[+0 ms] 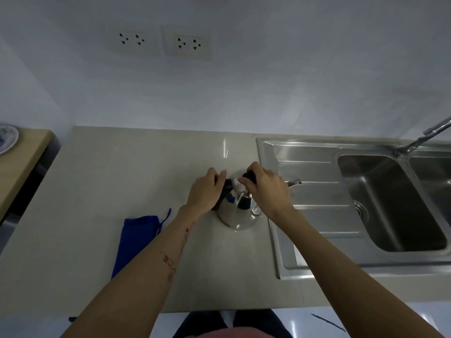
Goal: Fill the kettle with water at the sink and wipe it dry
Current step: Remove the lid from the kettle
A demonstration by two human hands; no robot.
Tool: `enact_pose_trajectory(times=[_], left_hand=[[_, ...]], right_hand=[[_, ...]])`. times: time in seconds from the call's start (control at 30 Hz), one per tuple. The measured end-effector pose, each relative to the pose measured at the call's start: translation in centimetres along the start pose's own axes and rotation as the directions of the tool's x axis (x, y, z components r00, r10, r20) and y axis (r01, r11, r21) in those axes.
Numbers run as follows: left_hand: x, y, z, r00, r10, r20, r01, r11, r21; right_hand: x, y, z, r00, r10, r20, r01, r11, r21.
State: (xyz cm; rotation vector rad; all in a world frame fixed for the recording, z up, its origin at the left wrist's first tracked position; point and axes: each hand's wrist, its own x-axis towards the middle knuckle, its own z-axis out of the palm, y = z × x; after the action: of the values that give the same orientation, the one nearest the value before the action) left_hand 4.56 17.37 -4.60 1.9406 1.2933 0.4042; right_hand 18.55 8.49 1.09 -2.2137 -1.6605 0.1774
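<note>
A shiny steel kettle (pixel 238 217) stands on the beige counter (pixel 117 181), just left of the sink's drainboard, its spout pointing right. My left hand (pixel 204 191) grips the kettle's black handle. My right hand (pixel 264 189) pinches the black lid knob on top. A folded blue cloth (pixel 135 242) lies flat on the counter to the kettle's left, partly under my left forearm. The steel sink (pixel 390 203) lies to the right, with its tap (pixel 424 139) at the far right edge.
Two double wall sockets (pixel 159 43) sit on the white wall above the counter. A wooden surface with a patterned plate (pixel 7 140) is at the far left. The drainboard (pixel 310 203) lies between kettle and basin.
</note>
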Motion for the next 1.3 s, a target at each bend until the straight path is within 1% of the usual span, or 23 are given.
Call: enact_pose_trajectory(times=[0.13, 0.37, 0.43, 0.57, 0.63, 0.7, 0.73, 0.83, 0.9, 0.97, 1.0, 1.03, 1.07, 1.17, 1.23, 1.3], left_hand=[[-0.1, 0.0, 0.2, 1.000, -0.015, 0.008, 0.016, 0.997, -0.076], [0.0, 0.1, 0.0, 0.998, -0.052, 0.036, 0.055, 0.992, -0.117], [-0.1, 0.2, 0.0, 0.998, -0.043, 0.038, 0.048, 0.991, -0.127], [-0.1, 0.1, 0.0, 0.999, -0.032, 0.037, 0.037, 0.989, -0.145], [-0.2, 0.0, 0.1, 0.999, -0.029, 0.035, 0.034, 0.989, -0.143], [-0.2, 0.0, 0.1, 0.999, -0.022, 0.026, 0.026, 0.989, -0.149], [-0.2, 0.0, 0.0, 1.000, -0.020, 0.022, 0.024, 0.988, -0.154], [-0.3, 0.0, 0.0, 1.000, -0.016, 0.026, 0.020, 0.987, -0.158], [-0.2, -0.1, 0.0, 0.999, -0.022, 0.025, 0.025, 0.989, -0.143], [-0.2, -0.3, 0.0, 0.999, -0.033, 0.032, 0.037, 0.991, -0.130], [-0.2, -0.3, 0.0, 0.999, -0.035, 0.037, 0.039, 0.991, -0.126], [-0.1, -0.4, 0.0, 0.999, -0.036, 0.039, 0.040, 0.992, -0.122], [-0.2, -0.4, 0.0, 0.999, -0.037, 0.038, 0.041, 0.992, -0.119], [-0.1, -0.3, -0.1, 0.999, -0.041, 0.028, 0.044, 0.993, -0.110], [-0.2, -0.2, -0.2, 0.999, -0.043, 0.019, 0.044, 0.995, -0.091], [-0.2, -0.1, -0.2, 0.999, -0.047, 0.010, 0.047, 0.996, -0.076]], right_hand=[[-0.2, -0.2, 0.0, 1.000, 0.000, 0.021, -0.001, 0.999, 0.037], [-0.2, -0.2, 0.0, 1.000, 0.001, -0.005, -0.001, 0.999, 0.045], [-0.1, 0.0, 0.2, 1.000, 0.002, -0.016, -0.001, 0.998, 0.055], [-0.1, 0.3, 0.3, 0.998, 0.041, -0.048, -0.035, 0.992, 0.123], [0.0, 0.7, 0.3, 0.995, 0.081, -0.065, -0.066, 0.978, 0.197], [0.2, 1.2, 0.2, 0.984, 0.148, -0.094, -0.111, 0.939, 0.324], [0.3, 1.5, 0.2, 0.982, 0.158, -0.104, -0.111, 0.925, 0.364], [-0.2, 2.3, -0.4, 0.980, 0.192, -0.055, -0.145, 0.873, 0.466], [-1.0, 2.9, -1.0, 0.971, 0.237, -0.021, -0.173, 0.763, 0.623], [-2.3, 3.5, -1.6, 0.967, 0.254, -0.005, -0.151, 0.590, 0.793], [-3.1, 3.7, -1.8, 0.969, 0.248, -0.010, -0.127, 0.530, 0.838], [-4.0, 4.0, -1.8, 0.970, 0.243, -0.023, -0.110, 0.520, 0.847], [-5.0, 4.2, -1.7, 0.970, 0.239, -0.037, -0.100, 0.539, 0.837], [-7.6, 5.4, -0.4, 0.982, 0.186, -0.032, -0.102, 0.669, 0.736], [-9.0, 5.8, 0.8, 0.993, 0.108, 0.047, -0.114, 0.764, 0.635], [-10.0, 6.0, 2.5, 0.989, 0.024, 0.146, -0.088, 0.887, 0.454]])
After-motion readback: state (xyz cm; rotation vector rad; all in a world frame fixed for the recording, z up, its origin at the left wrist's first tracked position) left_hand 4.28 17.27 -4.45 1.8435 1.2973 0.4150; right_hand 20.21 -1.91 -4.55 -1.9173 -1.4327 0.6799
